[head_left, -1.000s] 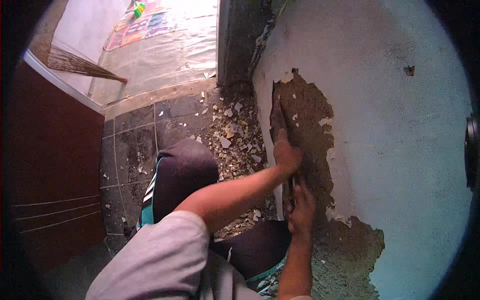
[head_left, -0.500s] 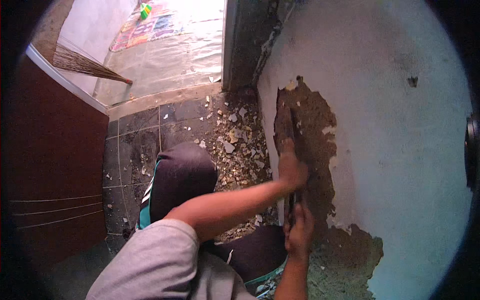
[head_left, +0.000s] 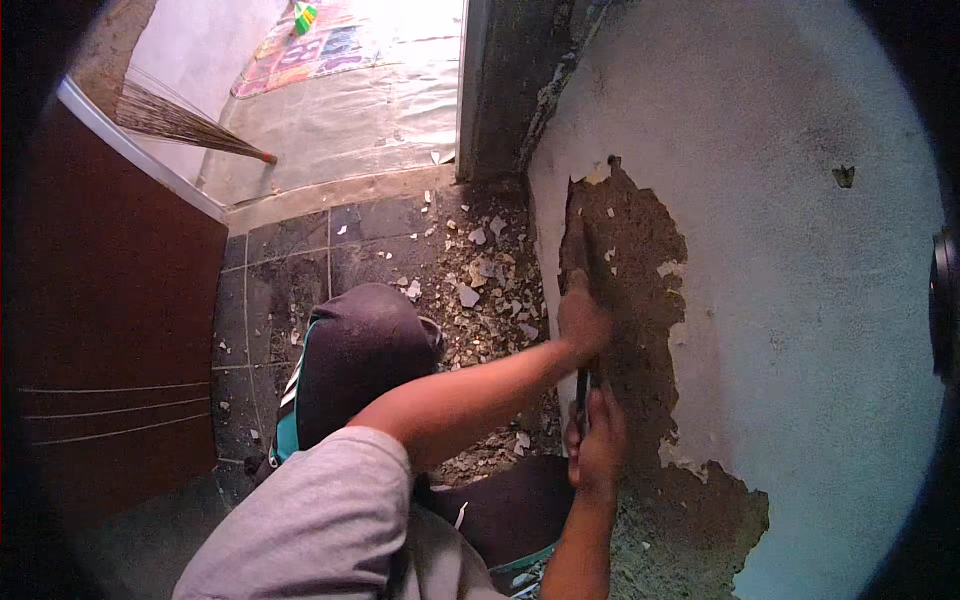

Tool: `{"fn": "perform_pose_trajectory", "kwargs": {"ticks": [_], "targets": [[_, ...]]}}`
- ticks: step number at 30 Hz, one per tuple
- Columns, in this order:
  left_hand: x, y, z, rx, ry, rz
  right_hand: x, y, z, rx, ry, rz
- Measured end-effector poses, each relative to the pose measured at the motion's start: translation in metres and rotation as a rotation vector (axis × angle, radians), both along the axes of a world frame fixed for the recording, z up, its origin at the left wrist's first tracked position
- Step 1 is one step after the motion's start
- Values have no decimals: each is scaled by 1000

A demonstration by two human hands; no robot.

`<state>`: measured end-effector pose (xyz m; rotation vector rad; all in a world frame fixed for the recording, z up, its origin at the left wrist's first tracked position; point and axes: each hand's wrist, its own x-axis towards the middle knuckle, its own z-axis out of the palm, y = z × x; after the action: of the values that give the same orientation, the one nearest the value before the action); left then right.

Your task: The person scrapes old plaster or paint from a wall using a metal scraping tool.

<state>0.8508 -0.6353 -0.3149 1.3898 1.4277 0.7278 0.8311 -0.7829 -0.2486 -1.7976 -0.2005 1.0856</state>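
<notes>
A long, narrow dark tool (head_left: 583, 386) lies along the brown bare patch (head_left: 640, 240) of the wall, near its left edge; motion blur hides its exact kind. My left hand (head_left: 584, 318) reaches across and is closed around its middle. Lower down, my right hand (head_left: 598, 440) grips the near end, fingers wrapped round it. The far end of the tool is blurred against the rough brown surface, so I cannot tell whether it touches. Pale, cracked-edged plaster (head_left: 780, 300) surrounds the patch.
Broken plaster pieces (head_left: 468, 296) litter the dark tiled floor (head_left: 285, 260) along the wall. My bent knee (head_left: 370, 330) is left of them. A brown door panel (head_left: 120, 330) stands at left, a stick broom (head_left: 200, 125) behind it. Beyond the doorway lies a colourful mat (head_left: 310, 55).
Both hands and the tool have shifted slightly left along the wall patch. The whole view has moved a little, and both hands keep their hold.
</notes>
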Motion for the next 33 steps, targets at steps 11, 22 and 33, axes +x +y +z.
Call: {"fn": "perform_pose_trajectory", "kwargs": {"ticks": [11, 22, 33], "targets": [[-17, 34, -77, 67, -111, 8, -7, 7, -68, 52, 145, 113], [-42, 42, -54, 42, -205, -11, -37, 40, -63, -15, -341, 245], [-139, 82, 31, -525, -181, -303, -140, 80, 19, -76, -354, 100]]}}
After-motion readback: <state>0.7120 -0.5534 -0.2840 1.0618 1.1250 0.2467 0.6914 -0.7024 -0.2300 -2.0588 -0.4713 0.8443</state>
